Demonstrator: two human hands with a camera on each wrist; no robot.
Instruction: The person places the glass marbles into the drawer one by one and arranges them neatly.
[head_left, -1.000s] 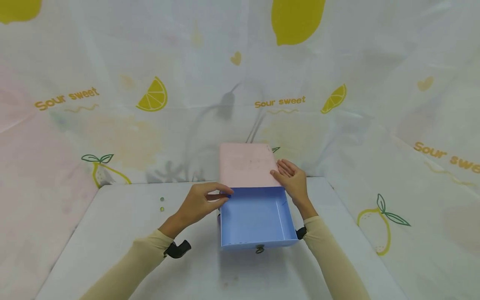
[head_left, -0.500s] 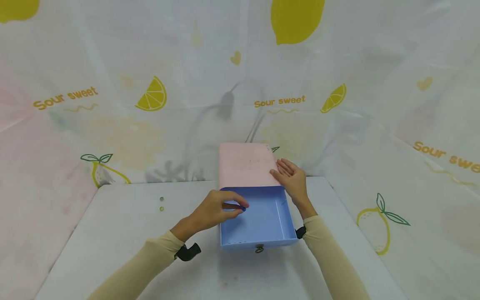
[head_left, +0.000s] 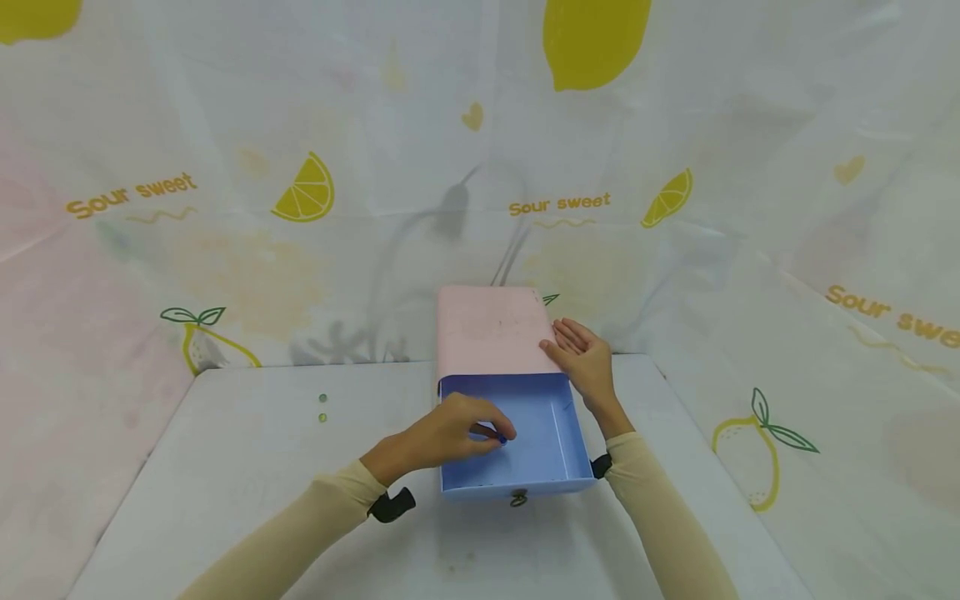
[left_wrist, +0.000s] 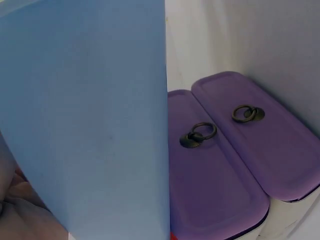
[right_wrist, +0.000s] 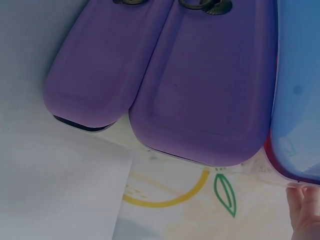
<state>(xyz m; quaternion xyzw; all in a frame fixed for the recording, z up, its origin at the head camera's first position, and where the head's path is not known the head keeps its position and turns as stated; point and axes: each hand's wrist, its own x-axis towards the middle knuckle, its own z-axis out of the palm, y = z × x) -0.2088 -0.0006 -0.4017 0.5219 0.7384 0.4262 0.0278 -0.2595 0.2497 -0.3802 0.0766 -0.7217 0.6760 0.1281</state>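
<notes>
My left hand (head_left: 457,427) is over the pulled-out light blue drawer (head_left: 546,425), pinching a small dark blue bead-like piece (head_left: 503,439) between thumb and fingertips. Its exact kind is too small to tell. The drawer belongs to a small chest with a pink top (head_left: 491,329). My right hand (head_left: 587,364) rests at the chest's right side, thumb on the top's edge and fingers fairly straight along the side; some of its fingers (right_wrist: 302,207) show in the right wrist view. The drawer's outer wall (left_wrist: 95,115) hides most of the left hand in the left wrist view.
Two small round pieces, one green (head_left: 323,397) and one yellow-green (head_left: 322,417), lie on the white table (head_left: 247,450) at left. Below the blue drawer are two closed purple drawers (left_wrist: 215,185) with ring pulls. A lemon-printed sheet (head_left: 360,275) stands behind.
My left hand has moved right and toward me with the blue piece, from the drawer's back left corner to above its middle. The right hand has stayed at the chest's side.
</notes>
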